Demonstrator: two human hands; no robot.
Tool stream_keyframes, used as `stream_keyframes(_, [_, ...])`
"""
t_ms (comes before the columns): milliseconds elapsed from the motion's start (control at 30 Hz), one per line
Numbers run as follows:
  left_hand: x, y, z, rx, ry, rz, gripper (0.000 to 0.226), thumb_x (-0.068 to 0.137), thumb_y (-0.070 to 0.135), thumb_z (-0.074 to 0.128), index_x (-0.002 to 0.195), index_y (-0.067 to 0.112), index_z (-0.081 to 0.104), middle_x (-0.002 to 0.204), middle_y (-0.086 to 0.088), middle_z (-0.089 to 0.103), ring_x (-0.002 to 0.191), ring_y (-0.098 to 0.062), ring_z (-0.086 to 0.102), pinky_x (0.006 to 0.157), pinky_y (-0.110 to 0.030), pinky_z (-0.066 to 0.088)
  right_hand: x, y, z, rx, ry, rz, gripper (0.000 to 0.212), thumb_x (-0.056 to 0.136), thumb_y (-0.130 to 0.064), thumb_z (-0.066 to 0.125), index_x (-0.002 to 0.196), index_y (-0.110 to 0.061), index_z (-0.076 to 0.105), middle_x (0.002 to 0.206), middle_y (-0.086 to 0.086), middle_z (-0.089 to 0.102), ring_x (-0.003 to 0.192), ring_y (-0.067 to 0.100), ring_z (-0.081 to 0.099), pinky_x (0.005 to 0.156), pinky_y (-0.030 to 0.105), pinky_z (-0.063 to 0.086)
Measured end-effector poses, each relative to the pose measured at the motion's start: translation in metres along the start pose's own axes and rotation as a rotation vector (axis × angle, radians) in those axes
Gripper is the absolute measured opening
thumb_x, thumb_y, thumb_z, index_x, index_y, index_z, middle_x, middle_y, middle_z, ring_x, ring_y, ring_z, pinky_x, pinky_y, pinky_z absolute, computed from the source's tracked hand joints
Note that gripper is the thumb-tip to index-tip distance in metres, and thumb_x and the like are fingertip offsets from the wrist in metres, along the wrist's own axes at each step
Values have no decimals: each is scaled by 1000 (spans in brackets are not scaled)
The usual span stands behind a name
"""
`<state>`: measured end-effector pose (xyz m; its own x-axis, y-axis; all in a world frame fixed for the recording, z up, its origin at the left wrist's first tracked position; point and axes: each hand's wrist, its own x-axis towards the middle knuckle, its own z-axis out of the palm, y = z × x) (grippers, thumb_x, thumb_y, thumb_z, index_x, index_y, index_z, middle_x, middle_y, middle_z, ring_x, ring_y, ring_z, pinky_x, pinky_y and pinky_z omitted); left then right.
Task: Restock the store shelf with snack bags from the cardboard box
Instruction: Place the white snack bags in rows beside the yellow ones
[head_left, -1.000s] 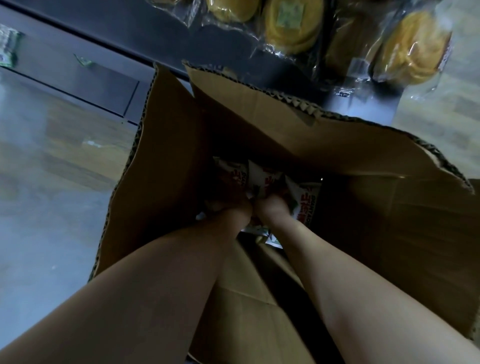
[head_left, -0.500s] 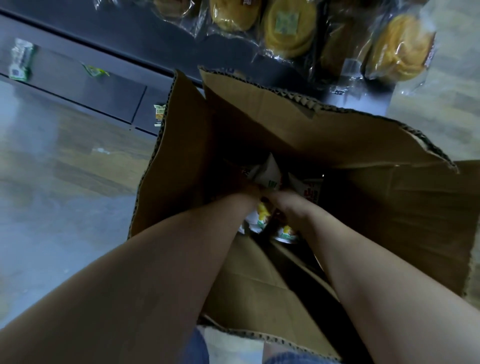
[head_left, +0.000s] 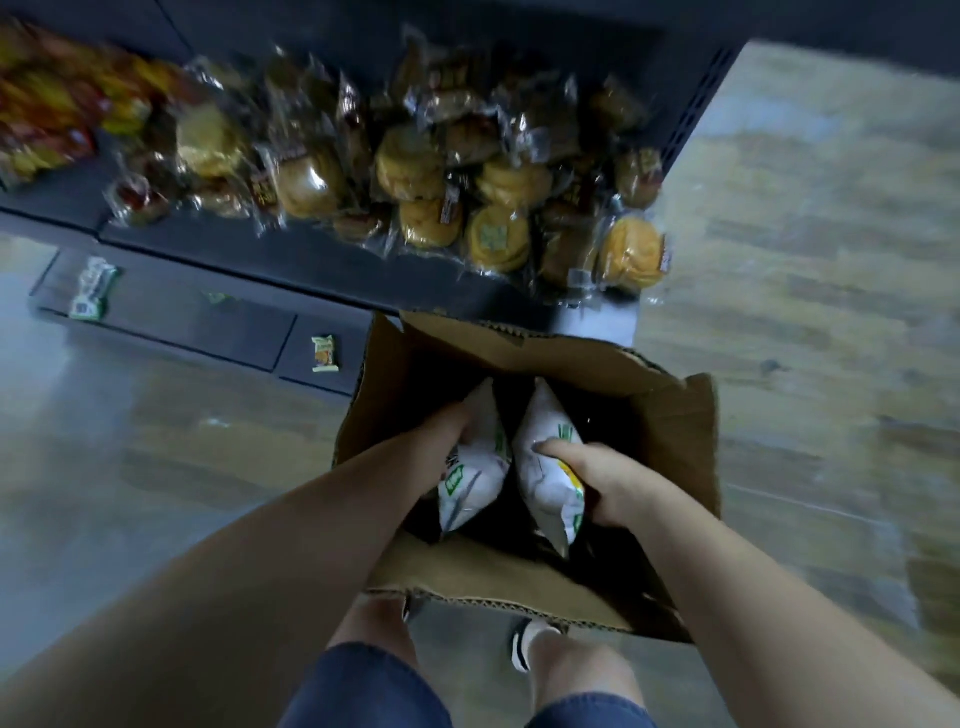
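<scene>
A: Where are the puffy white plastic snack bags (head_left: 475, 478)?

B: In the brown cardboard box (head_left: 670, 436); left hand (head_left: 444, 441) and right hand (head_left: 597, 478) each grip one.

A: Handling?

B: Likely light, crushable; hold mid-body, gently.

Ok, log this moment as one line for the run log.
stage: lifting bags from cardboard box | left hand: grips white snack bag | right hand: grips second white snack bag | shelf: pastry packs, not yet restocked

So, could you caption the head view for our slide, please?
Each hand, left and right, holds a white snack bag over the cardboard box.
</scene>
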<state>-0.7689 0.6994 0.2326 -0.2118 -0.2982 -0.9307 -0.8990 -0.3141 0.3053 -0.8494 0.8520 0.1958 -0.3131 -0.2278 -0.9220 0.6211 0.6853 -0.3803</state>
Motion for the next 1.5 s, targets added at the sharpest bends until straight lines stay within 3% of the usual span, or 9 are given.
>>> stream_keyframes(167, [-2,-14,-29,-344,-184,62,65,28,36,80,73,1,50,115,-17,55,74,-18,58,77,-23,40,-60,-16,-12,-58,-6,-149,41,79,-30,72,108,-4,62,93,15,71,81,27,69,67,31,53])
stream_keyframes(300, [-92,1,-47,-342,-302,44,37,75,29,59,67,-5,71,81,-22,68,65,-29,65,75,-38,48,-110,-32,-19,-165,-18,-349,18,82,-20,71,96,-11,63,81,4,69,68,14,65,57,20,49])
stream_keyframes(467, [-133,-1,-72,-471,-409,205,53,93,16,52,45,0,66,42,-11,59,33,-18,58,35,-15,44,-163,-50,-22,-236,-51,-514,23,81,-23,73,98,-13,63,88,3,70,75,13,65,61,12,49])
stream_keyframes(533, [-158,2,-83,-504,-442,223,26,50,5,90,63,-6,71,49,-16,63,40,-23,63,45,-22,54,-178,-56,-23,-246,-54,-545,31,80,-27,75,105,-16,62,97,4,73,84,16,70,72,19,54])
stream_keyframes(600, [-171,-1,-98,-459,-442,304,86,9,17,97,88,-8,73,73,-20,72,65,-29,71,76,-34,58,-195,-60,-25,-255,-63,-605,27,80,-27,75,103,-20,62,98,6,74,86,18,71,78,28,55])
stream_keyframes(667, [-186,-2,-112,-463,-450,334,93,3,26,97,87,-6,74,77,-18,72,67,-26,71,64,-28,58,-211,-62,-25,-280,-33,-689,36,75,-30,77,105,-20,59,97,6,72,83,15,69,78,31,56])
stream_keyframes(1033, [-301,41,-138,-238,-185,949,102,27,42,94,119,19,55,102,-11,72,88,-29,71,63,-27,57,-334,-121,-19,-134,69,-1160,43,70,-26,77,108,-27,57,98,-9,70,92,5,67,77,21,53])
stream_keyframes(1267, [-343,89,-121,-209,198,1272,56,72,21,80,114,34,46,94,8,69,82,-6,69,69,-20,51,-370,-180,-27,183,128,-1323,35,84,-12,69,102,-38,52,92,-21,67,80,-10,64,63,8,49])
stream_keyframes(1500, [-321,146,-94,-338,286,1453,52,81,13,71,122,23,40,104,6,62,88,4,63,74,-17,54,-346,-243,-45,358,461,-1344,43,90,-31,62,125,-20,39,111,-4,58,96,12,57,72,23,46])
